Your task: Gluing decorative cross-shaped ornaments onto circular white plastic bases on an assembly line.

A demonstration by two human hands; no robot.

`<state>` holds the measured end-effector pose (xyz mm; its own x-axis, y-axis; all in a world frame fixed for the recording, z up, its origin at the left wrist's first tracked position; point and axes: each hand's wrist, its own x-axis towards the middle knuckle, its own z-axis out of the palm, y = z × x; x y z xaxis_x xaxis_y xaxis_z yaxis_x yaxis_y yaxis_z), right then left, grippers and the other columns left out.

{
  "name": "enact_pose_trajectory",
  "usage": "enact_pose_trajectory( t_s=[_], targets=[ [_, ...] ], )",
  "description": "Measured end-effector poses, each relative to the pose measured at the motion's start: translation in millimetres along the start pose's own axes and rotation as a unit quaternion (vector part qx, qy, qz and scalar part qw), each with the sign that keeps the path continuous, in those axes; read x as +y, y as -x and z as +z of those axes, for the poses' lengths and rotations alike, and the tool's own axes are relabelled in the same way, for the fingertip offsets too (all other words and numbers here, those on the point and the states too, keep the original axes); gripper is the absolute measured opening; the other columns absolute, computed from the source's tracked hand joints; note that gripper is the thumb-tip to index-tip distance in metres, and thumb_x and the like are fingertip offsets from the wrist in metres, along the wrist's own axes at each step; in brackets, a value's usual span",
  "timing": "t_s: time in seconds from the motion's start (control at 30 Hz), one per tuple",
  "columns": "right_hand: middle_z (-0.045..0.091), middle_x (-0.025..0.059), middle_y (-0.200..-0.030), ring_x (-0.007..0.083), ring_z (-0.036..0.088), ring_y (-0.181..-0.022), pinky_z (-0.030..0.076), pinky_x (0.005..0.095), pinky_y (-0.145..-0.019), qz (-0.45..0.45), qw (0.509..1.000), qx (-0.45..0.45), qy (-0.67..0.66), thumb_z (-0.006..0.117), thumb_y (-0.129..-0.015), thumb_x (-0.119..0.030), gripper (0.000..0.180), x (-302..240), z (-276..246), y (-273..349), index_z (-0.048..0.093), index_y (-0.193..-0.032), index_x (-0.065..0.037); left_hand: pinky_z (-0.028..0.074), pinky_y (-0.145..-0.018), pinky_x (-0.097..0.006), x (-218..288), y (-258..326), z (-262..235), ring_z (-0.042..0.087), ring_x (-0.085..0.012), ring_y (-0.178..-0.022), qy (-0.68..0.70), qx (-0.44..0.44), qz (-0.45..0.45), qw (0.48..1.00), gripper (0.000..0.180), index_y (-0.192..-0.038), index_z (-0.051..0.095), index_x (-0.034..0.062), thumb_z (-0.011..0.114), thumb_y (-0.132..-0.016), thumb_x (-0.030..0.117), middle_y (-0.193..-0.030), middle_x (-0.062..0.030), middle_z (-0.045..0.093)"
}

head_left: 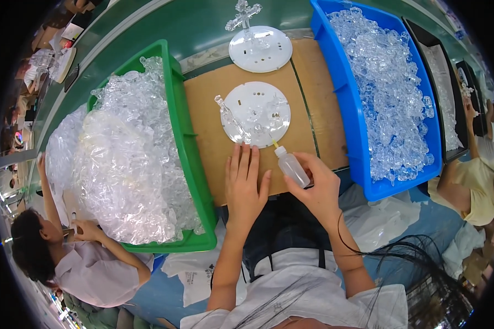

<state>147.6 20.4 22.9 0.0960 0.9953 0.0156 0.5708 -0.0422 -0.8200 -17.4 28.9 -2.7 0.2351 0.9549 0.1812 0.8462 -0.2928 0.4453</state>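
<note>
A round white plate (pixel 252 112) with small slots lies on brown cardboard in front of me. Clear plastic pieces sit on it, one of them a slender clear stem (pixel 231 116) leaning toward the upper left. My left hand (pixel 245 183) has its fingers stretched out, their tips at the plate's near edge by the foot of that stem. In my right hand (pixel 319 186) is a small translucent squeeze bottle (pixel 294 169), tilted, its thin yellowish nozzle pointing at the plate's near right edge. Whether the nozzle touches the plate I cannot tell.
Farther back lies a second white disc (pixel 274 52) with a clear cross-shaped piece (pixel 243 15) standing on it. A green bin (pixel 200 181) of bagged clear parts stands left, a blue bin (pixel 362 148) of clear parts right. Other people (pixel 93 268) work at both sides.
</note>
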Motion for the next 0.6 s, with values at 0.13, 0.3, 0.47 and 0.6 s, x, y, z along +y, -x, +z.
enact_pose_trajectory(
  t_s=[0.13,0.3,0.47,0.6],
  targets=[
    [0.064,0.0079,-0.083,0.0153,0.062,-0.066,0.049,0.0251,-0.059,0.002,1.0,-0.004,0.003,0.073,-0.07,-0.016,0.039,-1.5,-0.2,-1.6,0.06,-0.105,-0.005,0.028,-0.104,-0.048,0.2,0.1,0.5,0.033,-0.0325,-0.131,-0.006,-0.004,0.001,1.0,0.052,-0.131,0.044,0.0011,0.056,-0.086,0.024,-0.137,-0.0171,0.04],
    [0.064,0.0088,-0.081,0.0156,0.062,-0.066,0.049,0.0255,-0.059,0.008,1.0,-0.013,0.001,0.073,-0.069,-0.017,0.04,-3.1,-1.8,0.0,0.06,-0.105,-0.005,0.028,-0.104,-0.047,-0.6,1.1,0.6,0.033,-0.0352,-0.13,0.005,-0.005,-0.006,1.0,0.049,-0.131,0.045,0.002,0.056,-0.086,0.017,-0.14,-0.0144,0.039],
    [0.063,0.0086,-0.079,0.0149,0.062,-0.065,0.049,0.0256,-0.06,0.0,1.0,-0.018,0.001,0.074,-0.069,-0.017,0.041,-0.5,-0.6,2.2,0.06,-0.106,-0.005,0.027,-0.105,-0.046,-11.0,1.6,3.8,0.029,-0.035,-0.132,0.099,0.013,-0.039,0.994,0.054,-0.135,0.037,0.0012,0.054,-0.088,0.018,-0.141,-0.018,0.034],
    [0.063,0.0082,-0.078,0.0144,0.06,-0.064,0.049,0.0253,-0.059,0.017,0.999,-0.036,-0.01,0.074,-0.068,-0.016,0.041,-4.2,-1.5,2.6,0.06,-0.105,-0.005,0.027,-0.105,-0.045,-15.9,2.1,4.3,0.028,-0.0374,-0.132,0.079,0.028,-0.046,0.995,0.055,-0.136,0.035,-0.0004,0.055,-0.087,0.016,-0.142,-0.0199,0.031]
  ],
)
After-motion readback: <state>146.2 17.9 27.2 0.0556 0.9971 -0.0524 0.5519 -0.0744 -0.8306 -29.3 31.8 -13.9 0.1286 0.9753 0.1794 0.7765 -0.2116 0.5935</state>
